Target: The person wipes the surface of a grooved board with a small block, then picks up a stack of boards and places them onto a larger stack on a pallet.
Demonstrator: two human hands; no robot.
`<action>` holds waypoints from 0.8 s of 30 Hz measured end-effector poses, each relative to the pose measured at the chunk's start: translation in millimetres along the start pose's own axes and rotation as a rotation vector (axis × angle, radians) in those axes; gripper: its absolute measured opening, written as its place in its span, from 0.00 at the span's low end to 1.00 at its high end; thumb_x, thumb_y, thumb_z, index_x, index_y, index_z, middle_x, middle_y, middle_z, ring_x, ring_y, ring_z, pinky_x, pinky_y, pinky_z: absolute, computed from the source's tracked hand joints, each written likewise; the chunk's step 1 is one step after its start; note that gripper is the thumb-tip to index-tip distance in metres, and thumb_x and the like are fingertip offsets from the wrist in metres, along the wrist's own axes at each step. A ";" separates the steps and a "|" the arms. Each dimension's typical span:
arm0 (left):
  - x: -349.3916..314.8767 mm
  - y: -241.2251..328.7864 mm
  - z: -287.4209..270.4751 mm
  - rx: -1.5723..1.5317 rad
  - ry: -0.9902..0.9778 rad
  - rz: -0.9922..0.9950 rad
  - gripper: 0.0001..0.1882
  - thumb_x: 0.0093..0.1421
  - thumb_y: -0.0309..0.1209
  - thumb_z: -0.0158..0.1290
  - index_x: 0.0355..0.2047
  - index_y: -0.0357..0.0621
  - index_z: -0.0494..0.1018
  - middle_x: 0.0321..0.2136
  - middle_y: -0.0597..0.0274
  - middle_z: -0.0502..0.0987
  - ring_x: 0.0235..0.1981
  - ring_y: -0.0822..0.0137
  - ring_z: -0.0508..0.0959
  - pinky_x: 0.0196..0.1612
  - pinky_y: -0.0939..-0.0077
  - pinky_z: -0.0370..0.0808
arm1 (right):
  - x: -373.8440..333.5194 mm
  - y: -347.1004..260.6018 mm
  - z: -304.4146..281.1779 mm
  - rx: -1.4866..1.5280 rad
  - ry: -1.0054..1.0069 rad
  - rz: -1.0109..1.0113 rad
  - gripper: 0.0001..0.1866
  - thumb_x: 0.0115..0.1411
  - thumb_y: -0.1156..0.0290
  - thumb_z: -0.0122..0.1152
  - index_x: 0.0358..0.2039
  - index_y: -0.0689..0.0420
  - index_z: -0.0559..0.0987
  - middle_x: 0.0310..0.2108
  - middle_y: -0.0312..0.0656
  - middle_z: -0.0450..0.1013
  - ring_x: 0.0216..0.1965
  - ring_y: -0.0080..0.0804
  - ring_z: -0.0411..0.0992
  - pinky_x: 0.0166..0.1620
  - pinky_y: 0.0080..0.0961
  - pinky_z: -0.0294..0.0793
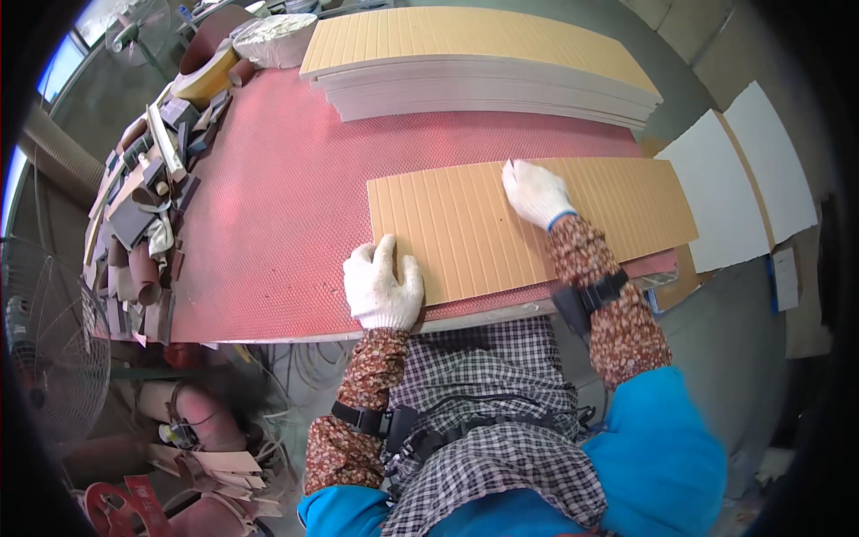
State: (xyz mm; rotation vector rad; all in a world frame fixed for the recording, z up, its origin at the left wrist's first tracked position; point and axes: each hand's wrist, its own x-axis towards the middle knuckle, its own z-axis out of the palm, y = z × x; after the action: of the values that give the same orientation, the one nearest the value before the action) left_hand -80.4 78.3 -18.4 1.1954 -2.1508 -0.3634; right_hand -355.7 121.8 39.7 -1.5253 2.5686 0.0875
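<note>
A tan panel with evenly spaced grooves (465,237) lies flat across the near right of the red table. My left hand (383,285), in a white knit glove, rests at its near left corner with the fingers apart, some of them on the panel's edge. Over the panel's far half is my right hand (535,192), gloved too, with its fingers curled together. Whatever those fingers may hold is hidden in the glove. Behind the panel stands a stack of similar grooved panels (483,85), tan on top with pale edges.
Sanding blocks, rolled abrasive and scraps (143,201) crowd the left side of the red textured table (268,179). A wrapped roll (276,40) sits at the far left. White boards (716,192) stand off the right edge. A caged fan (49,345) is at the near left.
</note>
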 end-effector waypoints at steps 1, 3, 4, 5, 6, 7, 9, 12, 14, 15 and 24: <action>1.1 -0.1 -0.6 0.007 0.011 0.006 0.21 0.57 0.33 0.61 0.50 0.39 0.78 0.44 0.45 0.75 0.46 0.49 0.75 0.50 0.55 0.75 | -13.6 -1.4 4.1 -0.007 -0.008 -0.004 0.18 0.69 0.65 0.44 0.49 0.61 0.79 0.44 0.54 0.80 0.46 0.52 0.80 0.44 0.50 0.81; 1.9 0.7 -1.2 0.001 0.003 -0.004 0.21 0.57 0.33 0.60 0.50 0.39 0.78 0.44 0.45 0.75 0.46 0.49 0.75 0.50 0.55 0.75 | -41.3 -2.2 12.8 0.096 -0.054 0.148 0.17 0.69 0.65 0.44 0.48 0.60 0.78 0.41 0.53 0.80 0.38 0.51 0.82 0.38 0.48 0.82; 2.0 -0.6 -1.2 0.001 -0.001 -0.006 0.21 0.57 0.33 0.60 0.50 0.39 0.78 0.44 0.45 0.76 0.47 0.49 0.75 0.50 0.55 0.75 | -57.0 -1.6 20.8 0.091 -0.062 0.145 0.17 0.69 0.65 0.44 0.48 0.60 0.78 0.41 0.53 0.80 0.38 0.51 0.82 0.38 0.48 0.82; 1.6 -2.0 -0.3 0.009 0.011 0.000 0.21 0.57 0.33 0.60 0.50 0.39 0.78 0.44 0.45 0.76 0.47 0.50 0.75 0.50 0.55 0.75 | -74.2 0.8 30.3 0.003 0.003 0.049 0.17 0.69 0.64 0.44 0.47 0.60 0.77 0.41 0.52 0.79 0.34 0.49 0.81 0.34 0.46 0.81; 1.7 -1.4 0.1 0.003 0.009 -0.006 0.21 0.57 0.33 0.60 0.50 0.39 0.78 0.44 0.45 0.76 0.47 0.50 0.75 0.50 0.55 0.75 | -91.9 3.2 36.4 -0.085 0.069 -0.045 0.16 0.70 0.64 0.45 0.46 0.60 0.77 0.40 0.51 0.78 0.30 0.47 0.81 0.30 0.45 0.81; 1.8 -2.6 1.6 -0.002 0.013 -0.001 0.21 0.57 0.33 0.60 0.50 0.39 0.78 0.44 0.45 0.76 0.47 0.50 0.75 0.50 0.55 0.75 | -106.4 2.8 43.0 -0.090 0.062 -0.046 0.16 0.70 0.64 0.45 0.46 0.60 0.77 0.40 0.51 0.78 0.30 0.47 0.81 0.30 0.45 0.81; 1.6 -1.7 1.0 0.004 0.008 -0.002 0.21 0.57 0.34 0.60 0.50 0.39 0.78 0.45 0.45 0.76 0.47 0.50 0.75 0.50 0.55 0.75 | -133.9 1.1 51.8 0.061 0.115 0.007 0.15 0.69 0.65 0.46 0.48 0.59 0.76 0.40 0.49 0.77 0.24 0.43 0.79 0.24 0.41 0.78; 2.1 -2.2 -0.8 -0.002 -0.006 -0.008 0.21 0.57 0.33 0.60 0.50 0.39 0.78 0.45 0.45 0.76 0.47 0.50 0.75 0.50 0.56 0.75 | -166.9 -2.1 58.1 -0.062 0.241 -0.090 0.14 0.69 0.66 0.47 0.48 0.59 0.75 0.33 0.46 0.74 0.22 0.40 0.77 0.22 0.40 0.76; 1.1 -2.3 -1.4 0.008 0.001 -0.009 0.20 0.57 0.33 0.60 0.50 0.39 0.78 0.45 0.46 0.76 0.47 0.50 0.75 0.50 0.56 0.75 | -176.3 -3.1 62.0 -0.100 0.272 -0.107 0.13 0.69 0.65 0.48 0.46 0.58 0.76 0.31 0.45 0.73 0.20 0.40 0.76 0.21 0.39 0.75; 0.6 -2.3 -0.9 0.018 0.004 -0.003 0.20 0.57 0.33 0.60 0.50 0.39 0.78 0.45 0.46 0.76 0.47 0.50 0.75 0.50 0.56 0.75 | -180.0 -5.2 61.1 -0.068 0.274 -0.098 0.13 0.69 0.65 0.49 0.47 0.58 0.76 0.31 0.45 0.73 0.21 0.40 0.76 0.21 0.40 0.75; 2.1 -3.5 -2.4 0.011 0.023 0.015 0.21 0.56 0.32 0.61 0.50 0.39 0.78 0.45 0.46 0.76 0.47 0.50 0.75 0.50 0.57 0.75 | -170.2 -21.9 51.9 0.027 0.172 -0.024 0.14 0.72 0.60 0.47 0.45 0.54 0.77 0.33 0.47 0.76 0.24 0.45 0.78 0.25 0.45 0.76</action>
State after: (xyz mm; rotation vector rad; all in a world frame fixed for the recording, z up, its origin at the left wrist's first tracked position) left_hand -77.4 74.8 -17.6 1.1837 -2.1434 -0.3305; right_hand -251.2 265.6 16.4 -1.6192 2.6683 -0.0853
